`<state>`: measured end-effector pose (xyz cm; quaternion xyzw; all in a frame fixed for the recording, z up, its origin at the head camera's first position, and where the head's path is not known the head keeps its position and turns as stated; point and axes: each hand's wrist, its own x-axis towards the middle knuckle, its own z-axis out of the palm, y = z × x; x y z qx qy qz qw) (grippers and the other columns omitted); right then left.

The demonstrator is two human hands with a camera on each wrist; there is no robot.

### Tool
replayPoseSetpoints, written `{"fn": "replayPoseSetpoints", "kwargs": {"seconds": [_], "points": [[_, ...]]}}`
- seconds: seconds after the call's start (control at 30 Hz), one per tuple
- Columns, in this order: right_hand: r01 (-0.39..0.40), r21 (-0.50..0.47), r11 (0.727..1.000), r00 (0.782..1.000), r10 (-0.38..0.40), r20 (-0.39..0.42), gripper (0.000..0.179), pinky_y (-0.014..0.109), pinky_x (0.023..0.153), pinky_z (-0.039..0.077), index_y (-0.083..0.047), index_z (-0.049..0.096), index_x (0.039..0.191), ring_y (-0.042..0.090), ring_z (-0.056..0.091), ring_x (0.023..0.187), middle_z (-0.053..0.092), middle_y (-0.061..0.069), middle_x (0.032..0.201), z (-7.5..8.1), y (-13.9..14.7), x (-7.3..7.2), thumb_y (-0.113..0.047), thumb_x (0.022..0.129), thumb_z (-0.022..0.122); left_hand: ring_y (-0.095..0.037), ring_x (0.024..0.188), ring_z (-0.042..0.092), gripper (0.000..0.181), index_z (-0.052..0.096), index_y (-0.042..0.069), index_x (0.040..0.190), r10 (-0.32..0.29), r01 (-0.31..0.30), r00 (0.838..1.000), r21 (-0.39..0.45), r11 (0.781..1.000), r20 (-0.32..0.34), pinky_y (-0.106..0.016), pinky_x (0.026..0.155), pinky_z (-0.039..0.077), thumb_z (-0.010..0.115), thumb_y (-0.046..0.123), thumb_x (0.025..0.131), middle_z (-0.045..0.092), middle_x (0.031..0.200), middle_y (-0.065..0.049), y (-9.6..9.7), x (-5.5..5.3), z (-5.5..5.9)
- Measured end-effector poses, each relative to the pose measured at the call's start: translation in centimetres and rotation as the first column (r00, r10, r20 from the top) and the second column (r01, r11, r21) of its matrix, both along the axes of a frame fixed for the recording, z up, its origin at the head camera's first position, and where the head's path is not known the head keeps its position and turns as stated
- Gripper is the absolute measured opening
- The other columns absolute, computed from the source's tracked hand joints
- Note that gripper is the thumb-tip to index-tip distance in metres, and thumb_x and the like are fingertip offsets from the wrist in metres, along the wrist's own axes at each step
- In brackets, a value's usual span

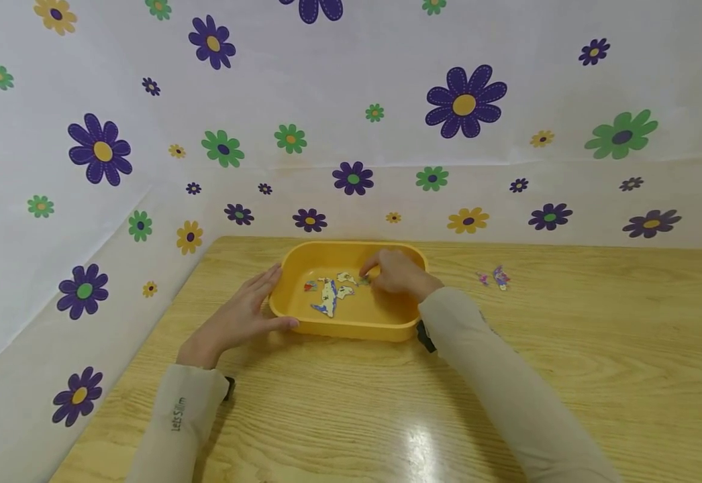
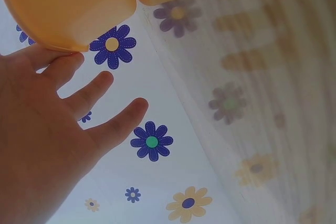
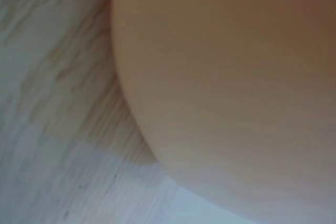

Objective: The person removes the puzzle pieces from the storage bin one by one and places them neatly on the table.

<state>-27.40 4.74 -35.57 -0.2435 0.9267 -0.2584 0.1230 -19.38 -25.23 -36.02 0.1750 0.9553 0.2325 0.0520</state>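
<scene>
A yellow plastic tub stands near the table's back edge. Several small cutouts lie inside it: a large cream-and-blue piece, smaller cream pieces and a red piece. My left hand rests against the tub's left end, fingers spread and thumb along the front; in the left wrist view the fingertips touch the tub wall. My right hand reaches inside over the right half, its fingertips at a small greenish piece. Whether they pinch it is hidden. Only the tub's outer wall fills the right wrist view.
Right of the tub, a butterfly-like cutout and a small pink cutout lie on the wooden table. A white flower-printed sheet hangs behind the table and along its left side.
</scene>
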Motion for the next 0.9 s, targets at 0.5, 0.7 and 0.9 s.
{"fn": "replayPoseSetpoints", "kwargs": {"seconds": [0.5, 0.7, 0.9], "points": [[0.002, 0.056, 0.998, 1.000, -0.002, 0.009, 0.028, 0.037, 0.094, 0.047, -0.006, 0.079, 0.111, 0.031, 0.056, 0.111, 0.063, 0.017, 0.135, -0.37, -0.35, 0.08, 0.002, 0.087, 0.066, -0.043, 0.151, 0.015, 0.110, 0.019, 0.003, 0.161, 0.003, -0.003, 1.000, 0.005, 1.000, 0.002, -0.064, 0.118, 0.017, 0.075, 0.061, 0.085, 0.014, 0.168, -0.014, -0.02, 0.09, -0.12], [0.031, 0.053, 0.998, 0.999, -0.033, 0.038, 0.028, 0.032, 0.085, 0.045, -0.005, 0.077, 0.114, 0.029, 0.053, 0.104, 0.063, 0.016, 0.136, -0.41, -0.31, 0.10, 0.000, 0.087, 0.071, -0.042, 0.151, 0.015, 0.111, 0.019, 0.002, 0.161, -0.001, 0.001, 1.000, 0.005, 1.000, 0.000, -0.063, 0.119, 0.017, 0.074, 0.061, 0.085, 0.014, 0.168, -0.015, 0.05, 0.06, -0.08], [0.047, 0.059, 0.997, 0.998, -0.049, 0.038, 0.026, 0.032, 0.083, 0.045, -0.007, 0.078, 0.113, 0.029, 0.053, 0.101, 0.063, 0.015, 0.134, -0.55, -0.39, 0.04, -0.001, 0.089, 0.071, -0.042, 0.152, 0.014, 0.111, 0.019, 0.003, 0.161, 0.000, 0.000, 1.000, 0.001, 1.000, 0.003, -0.063, 0.118, 0.017, 0.074, 0.061, 0.085, 0.013, 0.168, -0.014, 0.02, 0.07, 0.02]]}}
